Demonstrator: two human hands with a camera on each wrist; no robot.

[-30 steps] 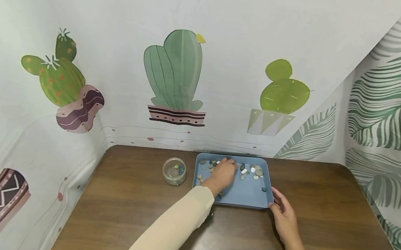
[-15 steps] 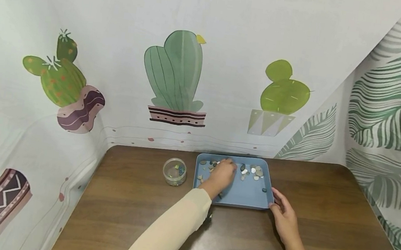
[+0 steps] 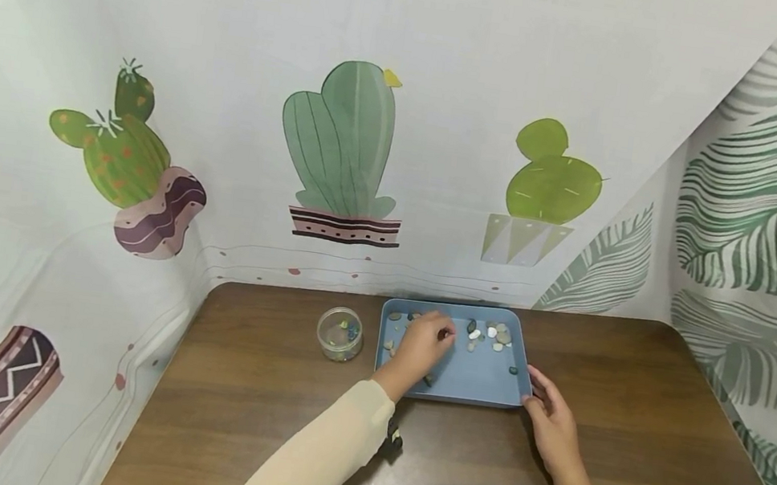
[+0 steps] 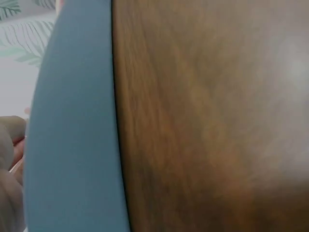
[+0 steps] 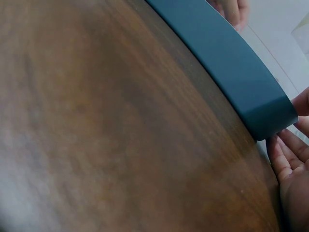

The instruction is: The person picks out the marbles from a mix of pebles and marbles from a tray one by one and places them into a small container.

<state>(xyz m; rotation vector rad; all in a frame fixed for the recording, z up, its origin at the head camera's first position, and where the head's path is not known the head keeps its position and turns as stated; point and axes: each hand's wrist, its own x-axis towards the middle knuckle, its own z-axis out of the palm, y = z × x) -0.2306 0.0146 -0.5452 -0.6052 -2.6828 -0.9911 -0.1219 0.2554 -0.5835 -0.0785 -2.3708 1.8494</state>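
A shallow blue tray (image 3: 477,379) stands at the back of the table with many small pebbles in it. My left hand (image 3: 421,348) is over the tray's left half, fingers curled and tips brought together on a small dark pebble (image 3: 445,334), mostly hidden by the fingers. Grey and white pebbles (image 3: 499,333) lie at the tray's back right, and a dark one (image 3: 513,370) sits alone near the right wall. My right hand (image 3: 551,416) grips the front right corner, thumb on the rim. The right wrist view shows its fingers (image 5: 288,150) against the outer wall.
Left of the tray stands a round clear jar (image 3: 339,335) with small blue, green and yellow pieces in it. The brown wooden table (image 3: 250,420) reaches a wall cloth (image 3: 442,160) printed with cacti just behind the tray.
My left hand has drawn back slightly toward the left front and its fingertips have come up from among the pebbles, curled together. My right hand stays on the tray's corner.
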